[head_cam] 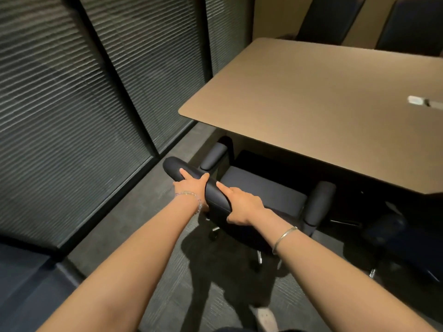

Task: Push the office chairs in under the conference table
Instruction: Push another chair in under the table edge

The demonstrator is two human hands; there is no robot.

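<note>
A black office chair [261, 188] stands at the near left corner of the tan conference table [311, 97], its seat partly under the table's edge and both armrests showing. My left hand [191, 185] grips the top of the chair's backrest from the left. My right hand [242, 204] holds the same top edge a little further right, fingers wrapped over it. The chair's wheeled base is mostly hidden behind the backrest and my arms.
A second dark chair [407, 238] stands at the right, out from the table. Two more chairs [330, 17] sit at the far side. A glass wall with blinds [84, 104] runs along the left. A small silver device [422, 101] lies on the table.
</note>
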